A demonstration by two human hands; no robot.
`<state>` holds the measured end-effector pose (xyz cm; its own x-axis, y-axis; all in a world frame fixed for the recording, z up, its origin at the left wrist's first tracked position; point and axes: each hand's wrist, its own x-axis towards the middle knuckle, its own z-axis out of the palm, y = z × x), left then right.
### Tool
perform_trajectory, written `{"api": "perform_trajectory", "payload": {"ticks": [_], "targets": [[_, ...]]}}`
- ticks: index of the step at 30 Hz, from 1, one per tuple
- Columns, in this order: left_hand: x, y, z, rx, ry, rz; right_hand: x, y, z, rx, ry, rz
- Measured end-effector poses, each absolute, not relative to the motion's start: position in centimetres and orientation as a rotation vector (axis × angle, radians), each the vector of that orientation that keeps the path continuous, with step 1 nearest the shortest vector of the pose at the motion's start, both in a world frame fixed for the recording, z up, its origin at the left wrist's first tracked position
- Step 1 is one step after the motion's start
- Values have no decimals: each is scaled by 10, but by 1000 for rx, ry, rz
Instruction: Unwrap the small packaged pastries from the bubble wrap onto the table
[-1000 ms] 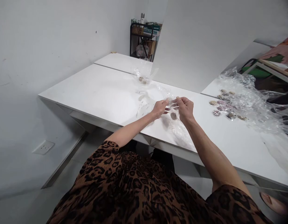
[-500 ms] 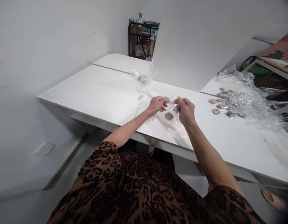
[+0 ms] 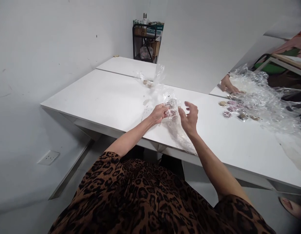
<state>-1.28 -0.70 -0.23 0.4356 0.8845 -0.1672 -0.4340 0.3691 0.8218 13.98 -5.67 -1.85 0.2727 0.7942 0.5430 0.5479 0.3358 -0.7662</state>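
Observation:
My left hand [image 3: 159,113] is closed on a crinkled clear plastic bag [image 3: 171,113], just above the white table [image 3: 92,94]. A greyish-brown round piece [image 3: 172,103] shows through the plastic, partly blurred by glare. My right hand [image 3: 190,119] is to the right of the bag, thumb and fingers apart, with nothing between them. More thin clear plastic [image 3: 181,138] lies on the table below my hands, reaching the front edge. Farther back stands an open-topped clear bag [image 3: 160,73] with small tan round pieces [image 3: 147,83] at its base.
A heap of clear plastic [image 3: 259,94] with several wrapped round pieces [image 3: 232,108] lies at the right. Another person's hand [image 3: 228,85] reaches in there from behind the white partition [image 3: 196,45]. A black shelf rack [image 3: 144,42] stands at the back, against the wall.
My right hand has let go of the plastic and opened. The bag with the round piece is now up in my left hand. Another person's hand has come into view at the right heap.

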Motion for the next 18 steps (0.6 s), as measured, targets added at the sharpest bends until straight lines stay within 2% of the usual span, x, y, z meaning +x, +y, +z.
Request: {"api": "perform_trajectory", "payload": {"ticks": [5, 10, 18], "targets": [[-14, -10, 0, 950, 791, 878, 154, -44, -12, -1276, -1203, 716], [-34, -6, 2, 963, 961, 952, 175, -42, -10, -1203, -906, 621], [-8, -3, -10, 903, 734, 691, 169, -35, -22, -1093, -840, 833]]}}
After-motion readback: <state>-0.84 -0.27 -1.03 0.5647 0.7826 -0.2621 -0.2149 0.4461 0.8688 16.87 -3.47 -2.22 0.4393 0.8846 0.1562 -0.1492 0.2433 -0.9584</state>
